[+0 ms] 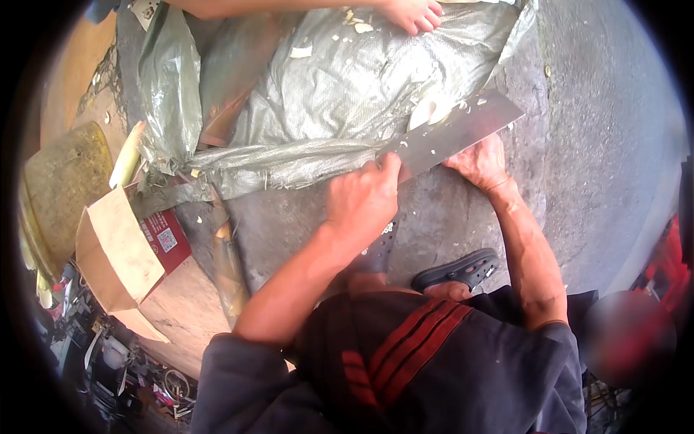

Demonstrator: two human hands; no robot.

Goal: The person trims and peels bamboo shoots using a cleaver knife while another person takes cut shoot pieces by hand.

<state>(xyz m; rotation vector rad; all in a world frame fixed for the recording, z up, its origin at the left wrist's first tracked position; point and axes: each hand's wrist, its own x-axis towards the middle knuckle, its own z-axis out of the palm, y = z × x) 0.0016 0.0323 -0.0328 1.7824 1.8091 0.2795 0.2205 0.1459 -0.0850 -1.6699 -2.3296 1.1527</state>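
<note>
My left hand [363, 194] is closed round the handle end of a wide cleaver [463, 130], whose blade points to the upper right with pale chips stuck on it. Beneath the blade's far half is my right hand [480, 160], its fingers partly hidden, so what they hold cannot be made out. A pale white piece [425, 113] lies by the blade's upper edge, partly covered by it. Behind the cleaver, a grey-green woven plastic sheet [318, 94] is spread on the ground with small pale scraps on it.
Another person's bare foot [412, 14] rests on the sheet at the top. An open cardboard box [119, 246], a peeled pale shoot [127, 155], an unpeeled brown shoot [230, 271] and a yellowish container [69, 192] are at the left. Clutter fills the lower left.
</note>
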